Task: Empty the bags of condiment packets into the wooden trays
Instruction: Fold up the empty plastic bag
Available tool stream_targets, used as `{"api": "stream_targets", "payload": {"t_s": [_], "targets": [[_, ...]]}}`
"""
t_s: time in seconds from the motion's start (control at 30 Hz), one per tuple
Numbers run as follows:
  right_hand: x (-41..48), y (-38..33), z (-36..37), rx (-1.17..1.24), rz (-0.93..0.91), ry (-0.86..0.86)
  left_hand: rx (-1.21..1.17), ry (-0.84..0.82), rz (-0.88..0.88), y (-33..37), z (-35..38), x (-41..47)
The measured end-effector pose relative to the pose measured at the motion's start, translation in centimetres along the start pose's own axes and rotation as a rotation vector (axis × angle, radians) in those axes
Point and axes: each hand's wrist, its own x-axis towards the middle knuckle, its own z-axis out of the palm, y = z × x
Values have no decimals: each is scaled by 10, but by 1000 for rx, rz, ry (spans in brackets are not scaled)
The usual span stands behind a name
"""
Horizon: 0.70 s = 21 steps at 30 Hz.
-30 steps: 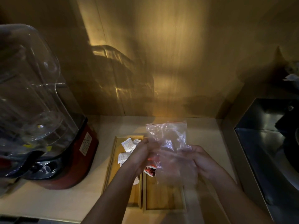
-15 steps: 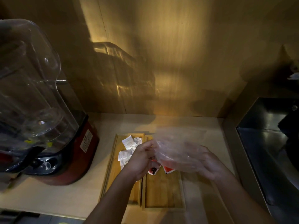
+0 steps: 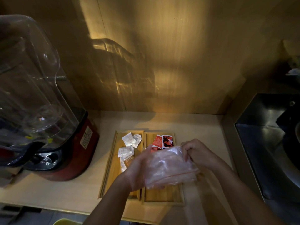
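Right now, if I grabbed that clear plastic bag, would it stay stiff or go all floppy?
Probably floppy: the clear plastic bag is crumpled and sagging between the left hand and right hand. Likely very light, since it looks empty. Possibly slippery, as its film looks glossy.

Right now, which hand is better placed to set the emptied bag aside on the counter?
Right hand, probably: it pinches the plastic bag by its edge nearest the bare counter. The left hand only cups it over the trays.

Glossy plastic bag (image 3: 168,166), wooden trays (image 3: 162,194)
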Motion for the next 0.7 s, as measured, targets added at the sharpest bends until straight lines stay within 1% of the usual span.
{"api": "stream_targets", "payload": {"t_s": [0.07, 0.13, 0.2, 0.23, 0.3, 0.33, 0.4, 0.47, 0.57, 0.63, 0.7], "targets": [[-1, -4, 5, -28, 7, 15, 103, -10, -51, -7, 2, -8], [-1, -6, 14, 48, 42, 63, 150, 30, 4, -11, -1, -12], [-4, -7, 25, 229, 78, 138, 153, 50, 114, -12, -7, -17], [-5, -9, 31, 367, 87, 153, 136, 61, 165, -11, -9, -21], [-7, -11, 44, 635, 106, 105, 122, 136, 225, -11, -16, -30], [-7, -10, 51, 688, 128, 59, 126, 186, 236, -12, -20, -35], [-12, -12, 65, 612, 161, -47, 120, 246, 256, -13, -29, -45], [-16, -16, 83, 522, 186, -107, 103, 276, 282, -16, -38, -57], [-21, -30, 115, 435, 142, -89, 79, 345, 333, -25, -54, -81], [-21, -36, 140, 397, 139, -37, 49, 421, 358, -36, -70, -101], [-23, -43, 170, 358, 126, -38, -4, 515, 368, -49, -88, -122]]}}
